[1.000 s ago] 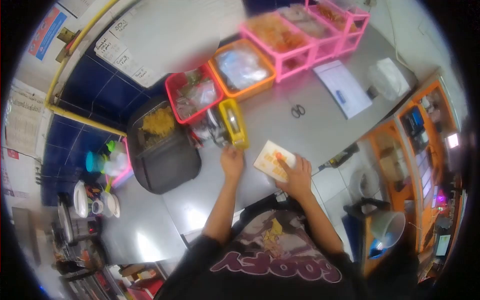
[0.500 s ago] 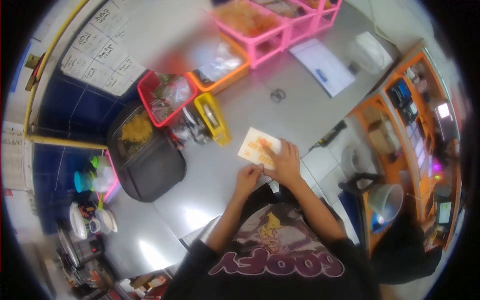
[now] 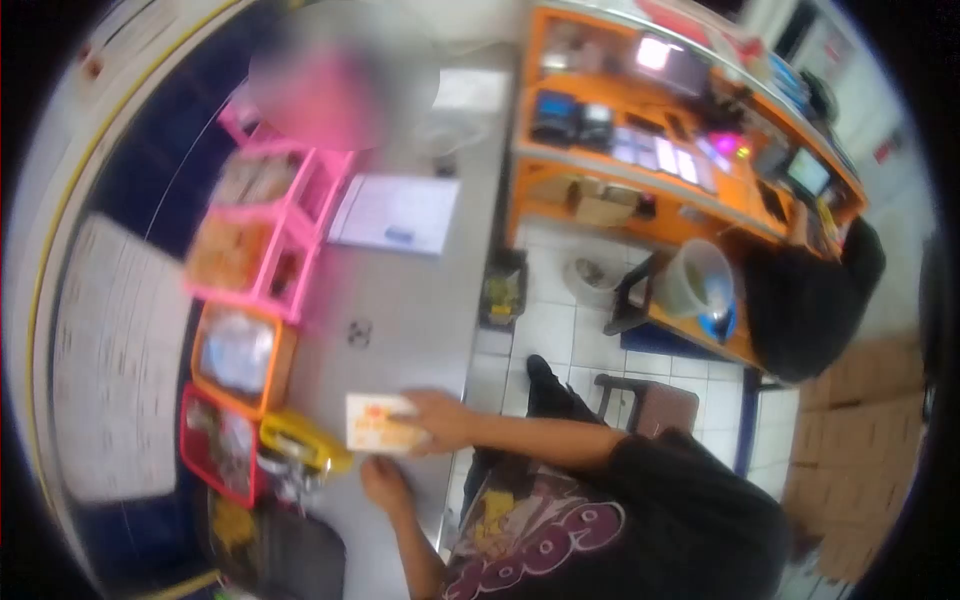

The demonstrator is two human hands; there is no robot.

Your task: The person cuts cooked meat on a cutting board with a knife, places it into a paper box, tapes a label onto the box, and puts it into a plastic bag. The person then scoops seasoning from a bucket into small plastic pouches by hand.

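My right hand (image 3: 437, 420) holds a flat white packet with orange print (image 3: 378, 424) by its right side, over the steel counter (image 3: 405, 330). Just below the packet is my left hand (image 3: 385, 484), its fingers curled together; blur hides whatever may be between them. A yellow tape dispenser (image 3: 300, 440) lies to the left of both hands. Black scissors (image 3: 359, 333) rest on the counter above the packet.
Red (image 3: 218, 445) and orange (image 3: 238, 358) baskets and pink racks (image 3: 310, 235) line the wall side. Papers (image 3: 395, 213) lie farther up. Beyond the floor stand an orange desk (image 3: 640, 170), a stool (image 3: 665, 405) and a person in black (image 3: 815, 300).
The view has swung toward the right, bringing the orange desk and floor into fuller view. My left hand went from the dispenser to the packet's edge and is now just below the packet.
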